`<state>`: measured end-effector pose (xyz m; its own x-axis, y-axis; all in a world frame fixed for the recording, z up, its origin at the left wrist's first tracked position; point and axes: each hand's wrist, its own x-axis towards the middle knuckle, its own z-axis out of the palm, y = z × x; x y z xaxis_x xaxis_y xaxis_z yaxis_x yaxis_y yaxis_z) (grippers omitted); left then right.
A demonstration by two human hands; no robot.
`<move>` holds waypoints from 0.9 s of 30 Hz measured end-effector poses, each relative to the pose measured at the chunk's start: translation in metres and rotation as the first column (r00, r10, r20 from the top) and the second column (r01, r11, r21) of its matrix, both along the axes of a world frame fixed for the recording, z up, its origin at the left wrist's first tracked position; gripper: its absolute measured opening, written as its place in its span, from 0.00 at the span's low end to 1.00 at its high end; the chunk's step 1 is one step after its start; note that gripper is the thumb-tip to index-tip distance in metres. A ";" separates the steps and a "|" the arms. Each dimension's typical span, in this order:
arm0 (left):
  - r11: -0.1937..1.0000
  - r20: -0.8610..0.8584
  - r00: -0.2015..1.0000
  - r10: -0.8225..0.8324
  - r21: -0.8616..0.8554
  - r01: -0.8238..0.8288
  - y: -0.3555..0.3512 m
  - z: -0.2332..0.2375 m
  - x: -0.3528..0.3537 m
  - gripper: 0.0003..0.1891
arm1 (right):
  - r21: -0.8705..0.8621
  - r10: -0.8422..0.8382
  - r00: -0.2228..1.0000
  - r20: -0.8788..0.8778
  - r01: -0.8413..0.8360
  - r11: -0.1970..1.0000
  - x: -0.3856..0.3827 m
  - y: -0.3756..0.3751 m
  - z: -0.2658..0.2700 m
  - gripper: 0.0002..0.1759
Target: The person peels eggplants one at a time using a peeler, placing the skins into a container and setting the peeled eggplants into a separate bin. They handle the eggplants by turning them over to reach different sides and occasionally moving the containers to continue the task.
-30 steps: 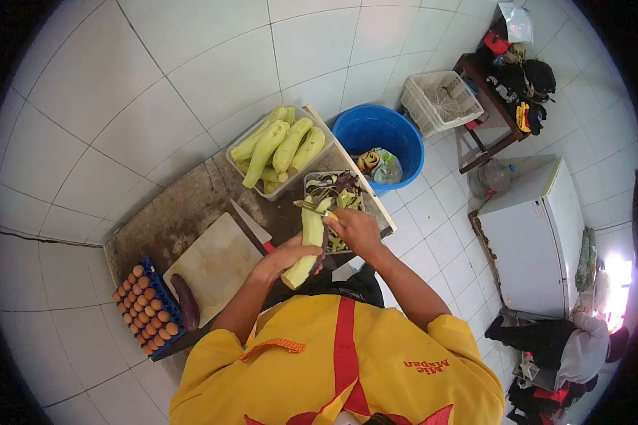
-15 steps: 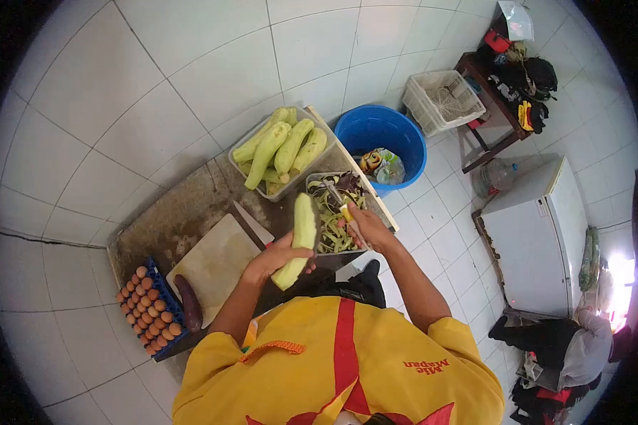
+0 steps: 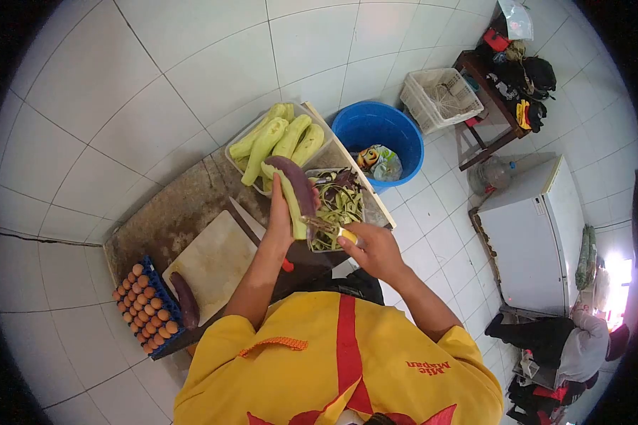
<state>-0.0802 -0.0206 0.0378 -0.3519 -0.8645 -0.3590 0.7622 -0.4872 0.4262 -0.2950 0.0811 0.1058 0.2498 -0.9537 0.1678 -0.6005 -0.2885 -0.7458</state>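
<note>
Left hand (image 3: 280, 221) is wrapping its grip round the eggplant (image 3: 298, 185), now rotated purple-skin outward, while right hand (image 3: 376, 249) is pinching the peeler (image 3: 330, 229) at its lower end.

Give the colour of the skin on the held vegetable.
Dark purple on the eggplant, head view.

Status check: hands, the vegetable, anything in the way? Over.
Left hand grips half-peeled eggplant, upright. Right hand holds peeler at its lower end. Tub of peels just behind; nothing blocking.
</note>
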 end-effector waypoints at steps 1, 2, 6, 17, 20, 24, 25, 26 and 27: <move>0.998 -0.063 0.996 0.056 0.043 -0.053 -0.004 0.004 -0.006 0.42 | -0.049 -0.009 0.999 -0.036 0.007 0.999 0.002 0.003 0.001 0.19; 0.991 -0.124 0.986 0.113 0.089 -0.103 -0.008 0.009 -0.011 0.43 | -0.099 -0.020 0.997 -0.072 0.013 0.995 0.003 0.005 0.002 0.19; 0.978 -0.192 0.960 0.202 0.096 -0.186 -0.015 0.018 -0.019 0.43 | -0.155 -0.070 0.983 -0.169 0.044 0.987 0.006 0.010 0.002 0.19; 0.971 -0.311 0.923 0.225 0.155 -0.184 -0.012 0.026 -0.027 0.39 | -0.215 -0.149 0.960 -0.236 0.098 0.972 0.011 0.007 0.003 0.19; 0.976 -0.219 0.955 0.201 0.127 -0.176 -0.012 0.025 -0.027 0.40 | -0.275 -0.191 0.954 -0.231 0.125 0.953 0.013 0.004 -0.004 0.18; 0.995 -0.020 0.995 0.102 0.021 -0.101 0.007 0.033 -0.040 0.43 | -0.255 -0.178 0.957 -0.230 0.117 0.960 0.013 -0.010 -0.001 0.18; 0.997 -0.018 0.997 0.073 0.014 -0.072 0.010 0.032 -0.041 0.43 | -0.249 -0.164 0.957 -0.239 0.103 0.963 0.010 -0.014 -0.001 0.18; 0.999 -0.017 0.999 0.044 0.008 -0.044 0.012 0.030 -0.041 0.43 | -0.243 -0.151 0.957 -0.248 0.089 0.966 0.006 -0.016 -0.001 0.18; 1.000 0.019 1.000 0.009 -0.030 -0.008 0.012 0.027 -0.040 0.43 | -0.235 -0.126 0.961 -0.247 0.067 0.970 0.003 -0.016 -0.002 0.18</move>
